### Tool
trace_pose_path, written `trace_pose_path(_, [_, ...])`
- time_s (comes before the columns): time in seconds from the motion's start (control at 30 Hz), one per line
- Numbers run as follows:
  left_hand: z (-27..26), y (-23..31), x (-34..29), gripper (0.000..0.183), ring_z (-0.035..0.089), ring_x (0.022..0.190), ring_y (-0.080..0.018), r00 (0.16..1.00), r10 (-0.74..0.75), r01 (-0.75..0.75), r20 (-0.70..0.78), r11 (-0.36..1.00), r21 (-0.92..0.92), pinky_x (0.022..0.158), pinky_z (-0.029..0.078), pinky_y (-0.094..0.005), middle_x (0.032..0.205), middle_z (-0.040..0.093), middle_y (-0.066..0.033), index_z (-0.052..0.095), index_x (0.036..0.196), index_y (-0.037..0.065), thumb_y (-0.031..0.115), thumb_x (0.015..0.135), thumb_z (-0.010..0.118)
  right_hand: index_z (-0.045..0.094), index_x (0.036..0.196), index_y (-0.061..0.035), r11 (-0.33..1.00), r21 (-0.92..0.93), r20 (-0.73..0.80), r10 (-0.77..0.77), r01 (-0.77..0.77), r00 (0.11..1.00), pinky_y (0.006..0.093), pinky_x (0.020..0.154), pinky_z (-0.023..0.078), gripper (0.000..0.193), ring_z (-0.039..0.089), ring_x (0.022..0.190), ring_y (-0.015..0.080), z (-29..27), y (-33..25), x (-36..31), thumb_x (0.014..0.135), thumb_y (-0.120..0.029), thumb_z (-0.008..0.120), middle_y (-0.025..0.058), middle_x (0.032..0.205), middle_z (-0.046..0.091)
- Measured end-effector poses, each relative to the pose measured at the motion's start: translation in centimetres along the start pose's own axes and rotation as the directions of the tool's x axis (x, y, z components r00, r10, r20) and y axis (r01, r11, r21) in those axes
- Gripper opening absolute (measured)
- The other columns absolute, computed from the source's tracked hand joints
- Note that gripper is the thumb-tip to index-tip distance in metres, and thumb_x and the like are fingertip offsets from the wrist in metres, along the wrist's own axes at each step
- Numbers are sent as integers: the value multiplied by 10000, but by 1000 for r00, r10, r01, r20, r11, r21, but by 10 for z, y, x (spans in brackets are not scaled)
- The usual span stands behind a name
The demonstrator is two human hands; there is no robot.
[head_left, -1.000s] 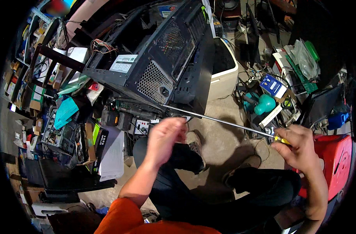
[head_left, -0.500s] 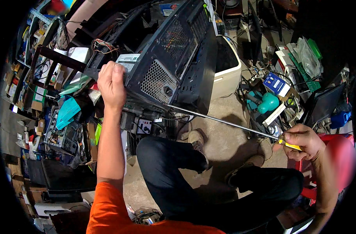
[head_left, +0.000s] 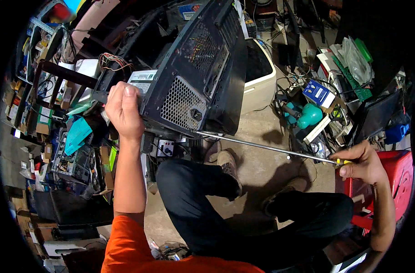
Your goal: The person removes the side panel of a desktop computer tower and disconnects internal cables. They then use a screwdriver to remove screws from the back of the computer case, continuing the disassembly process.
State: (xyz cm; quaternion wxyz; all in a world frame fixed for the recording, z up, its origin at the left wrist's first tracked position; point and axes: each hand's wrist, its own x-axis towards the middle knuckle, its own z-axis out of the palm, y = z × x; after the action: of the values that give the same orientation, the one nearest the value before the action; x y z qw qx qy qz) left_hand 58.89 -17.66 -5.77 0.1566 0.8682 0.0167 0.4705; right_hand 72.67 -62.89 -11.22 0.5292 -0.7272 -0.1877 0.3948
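Note:
A black computer case (head_left: 171, 68) stands tilted in front of me, its rear panel facing right and toward me. The power supply (head_left: 182, 104), with its honeycomb grille and socket, sits at the panel's near end. My left hand (head_left: 124, 109) is closed on the near edge of the case, beside a white label. In my right hand (head_left: 364, 164), at the right, is the yellow handle of a long screwdriver (head_left: 271, 149). Its thin metal shaft runs left across to the case, and the tip meets the lower corner of the rear panel near the power supply.
Behind the case stands a cream-coloured bin-like box (head_left: 262, 88). At the right lie a teal power tool (head_left: 309, 116), a blue-and-white box (head_left: 319, 94), green circuit boards and a red plastic stool (head_left: 394, 186). Cluttered shelves and parts line the left. My knees are below the case.
The case and my left hand have shifted slightly left and down. My right hand has changed its grip on the screwdriver handle and moved a little right; the tip stays at the panel corner.

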Motion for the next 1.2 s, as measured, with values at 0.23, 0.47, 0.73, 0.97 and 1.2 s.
trace_pose_path(0.23, [-3,0,-3,349,431,606,-199,999,37,-36,-25,999,39,601,320,-311,618,484,-93,490,630,-13,200,896,417,666,1002,49,998,21,5,62,-62,998,232,582,470,338,598,625,98,9,-11,-10,701,-69,766,83,720,670])
trace_pose_path(0.47, [0,1,-2,360,423,601,-189,999,31,-31,-37,999,8,592,309,-312,612,477,-86,479,625,-13,208,900,412,653,1012,68,960,-243,-84,-162,137,983,229,663,465,362,622,699,110,30,-29,-41,679,-37,750,97,749,675])
trace_pose_path(0.73, [1,4,-1,373,425,601,-184,999,29,-28,-45,999,16,589,311,-312,613,481,-86,485,625,-19,217,902,405,647,916,100,920,-246,-86,-333,304,939,254,503,440,386,589,510,181,37,-22,-51,711,-220,709,139,657,640])
trace_pose_path(0.97, [3,3,-2,368,414,588,-191,999,32,-31,-28,999,32,583,305,-320,602,463,-92,484,630,-27,205,900,392,643,905,71,891,213,155,374,-401,914,241,332,251,401,442,353,129,7,-4,-2,795,-314,671,151,548,575])
trace_pose_path(1.2, [-2,6,-1,372,405,593,-193,1000,-21,21,-4,1000,18,582,302,-325,602,454,-96,483,632,-27,207,906,390,675,1003,-76,277,-907,89,-606,315,790,368,626,389,319,497,617,261,19,-18,-20,728,-236,703,60,637,507])
